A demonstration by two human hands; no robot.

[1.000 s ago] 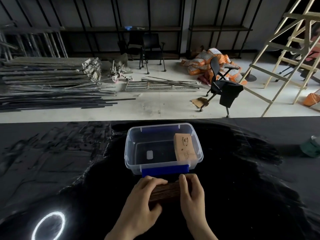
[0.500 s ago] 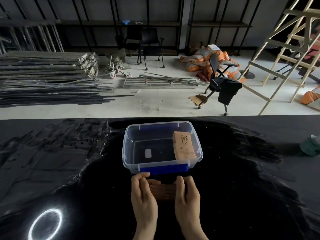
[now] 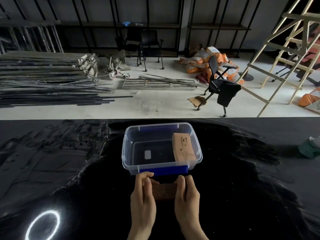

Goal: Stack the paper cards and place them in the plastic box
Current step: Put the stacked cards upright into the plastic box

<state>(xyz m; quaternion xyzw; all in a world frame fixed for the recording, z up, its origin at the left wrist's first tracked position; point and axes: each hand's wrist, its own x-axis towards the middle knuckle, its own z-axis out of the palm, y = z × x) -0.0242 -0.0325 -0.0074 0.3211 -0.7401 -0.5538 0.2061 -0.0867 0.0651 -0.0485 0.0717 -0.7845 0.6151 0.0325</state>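
Observation:
A stack of brown paper cards [image 3: 164, 191] stands on edge on the black table just in front of the clear plastic box [image 3: 127, 149]. My left hand [image 3: 142, 196] presses its left end and my right hand [image 3: 187, 196] presses its right end, squeezing the stack between them. The box has blue handles front and back. Inside it, a tan bundle of cards [image 3: 183, 147] leans against the right wall. A small white label [image 3: 147, 154] shows on the box floor.
The black table [image 3: 69, 170] stretches wide on both sides, its far edge just behind the box. A green object [image 3: 310, 148] sits at the table's right edge. A ring-light reflection [image 3: 43, 224] shines near left. Beyond lie metal rods, chairs and a wooden ladder on the floor.
Both hands have turned from lying over the stack to gripping its two ends, and the stack has been squared up close to the box's front handle.

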